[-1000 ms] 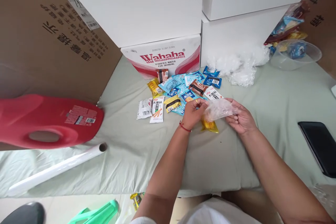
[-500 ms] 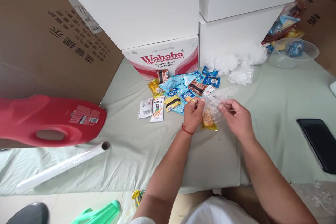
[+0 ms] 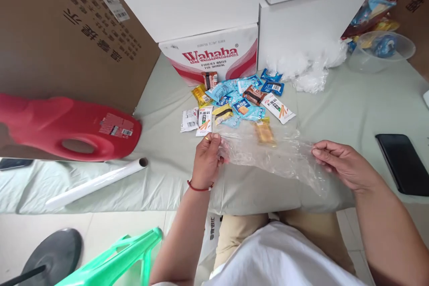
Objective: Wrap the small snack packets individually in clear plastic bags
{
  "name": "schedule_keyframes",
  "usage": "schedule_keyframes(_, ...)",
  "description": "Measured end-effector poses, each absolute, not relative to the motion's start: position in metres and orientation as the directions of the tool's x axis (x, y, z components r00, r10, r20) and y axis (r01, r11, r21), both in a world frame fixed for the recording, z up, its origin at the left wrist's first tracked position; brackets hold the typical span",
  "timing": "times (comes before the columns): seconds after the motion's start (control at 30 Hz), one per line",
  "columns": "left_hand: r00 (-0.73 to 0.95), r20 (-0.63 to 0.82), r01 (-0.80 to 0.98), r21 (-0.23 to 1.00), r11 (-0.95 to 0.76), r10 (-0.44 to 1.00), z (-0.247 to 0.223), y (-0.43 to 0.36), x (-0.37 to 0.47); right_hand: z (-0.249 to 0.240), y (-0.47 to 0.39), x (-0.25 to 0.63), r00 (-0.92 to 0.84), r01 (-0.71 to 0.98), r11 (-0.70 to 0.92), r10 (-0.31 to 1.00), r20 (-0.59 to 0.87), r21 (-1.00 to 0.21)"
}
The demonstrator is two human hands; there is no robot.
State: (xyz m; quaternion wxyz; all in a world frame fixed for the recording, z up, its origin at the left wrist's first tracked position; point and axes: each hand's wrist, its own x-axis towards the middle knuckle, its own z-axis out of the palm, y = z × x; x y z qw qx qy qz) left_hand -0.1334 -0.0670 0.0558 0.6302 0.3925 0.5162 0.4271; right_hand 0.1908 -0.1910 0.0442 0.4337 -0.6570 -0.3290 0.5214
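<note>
The clear plastic bag (image 3: 275,156), bunched up a second ago, is now stretched wide over the table (image 3: 161,178), nearer the body than the snack packets (image 3: 243,109). Its long axis runs left to right, dipping slightly rightward; which way its mouth faces is unclear. Left hand (image 3: 208,158) and right hand (image 3: 342,163), now well apart, pinch opposite ends between thumb and fingers.
</note>
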Motion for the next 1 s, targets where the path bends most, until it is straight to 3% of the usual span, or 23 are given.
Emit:
schedule_keyframes(0.2, 0.196, -0.505, 0.099, 0.863, 0.495, 0.841, 0.024, -0.097, -0.171, 0.023, -0.206, 0.189, 0.199, 0.146, -0.43, 0.895, -0.399, -0.891)
schedule_keyframes(0.53, 0.265, -0.43, 0.332, 0.881, 0.338, 0.863, 0.012, -0.113, -0.193, 0.013, -0.206, 0.193, 0.269, 0.396, -0.384, 0.917, -0.294, -0.834)
schedule_keyframes(0.63, 0.257, -0.438, 0.395, 0.861, 0.32, 0.862, 0.009, -0.113, -0.194, 0.015, -0.204, 0.196, 0.313, 0.539, -0.346, 0.929, -0.199, -0.768)
schedule_keyframes(0.73, 0.257, -0.435, 0.401, 0.86, 0.314, 0.863, 0.006, -0.113, -0.193, 0.029, -0.193, 0.19, 0.35, 0.689, -0.259, 0.937, -0.002, -0.678)
schedule_keyframes(0.87, 0.267, -0.398, 0.368, 0.884, 0.289, 0.878, 0.008, -0.114, -0.19, 0.05, -0.162, 0.158, 0.131, 0.729, 0.016, 0.978, 0.163, -0.684)
schedule_keyframes(1.0, 0.31, -0.346, 0.31, 0.917, 0.25, 0.886, 0.011, -0.116, -0.19, 0.051, -0.124, 0.113, -0.185, 0.683, 0.266, 0.964, 0.192, -0.68)
